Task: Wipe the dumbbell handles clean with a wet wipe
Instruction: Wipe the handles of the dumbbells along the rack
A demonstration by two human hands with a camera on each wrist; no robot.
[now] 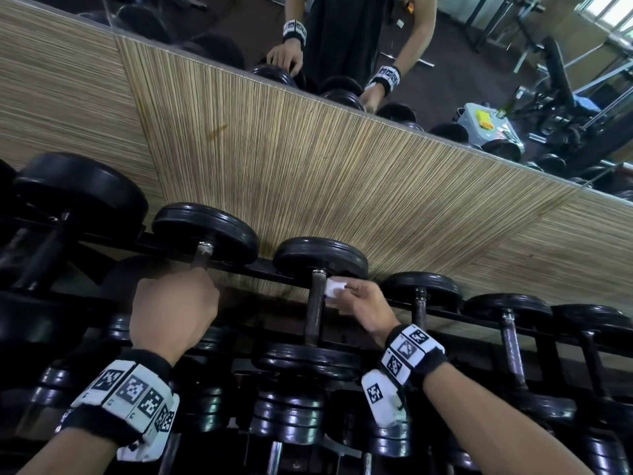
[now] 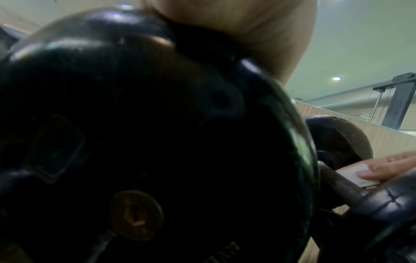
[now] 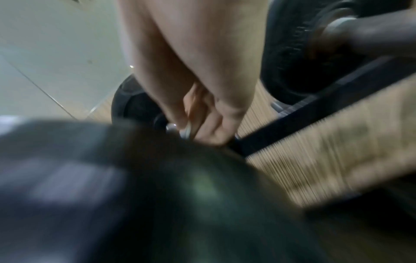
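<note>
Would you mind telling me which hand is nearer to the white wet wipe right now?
Right. The right hand pinches the wet wipe against a dumbbell handle; the left hand grips the neighbouring dumbbell's handle, off to the left.

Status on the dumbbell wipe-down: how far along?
Done: can't tell; no handle looks visibly cleaned. In hand: right hand presses the wet wipe against one dumbbell handle; left hand grips the neighbouring handle. Left: handles further right untouched.
</note>
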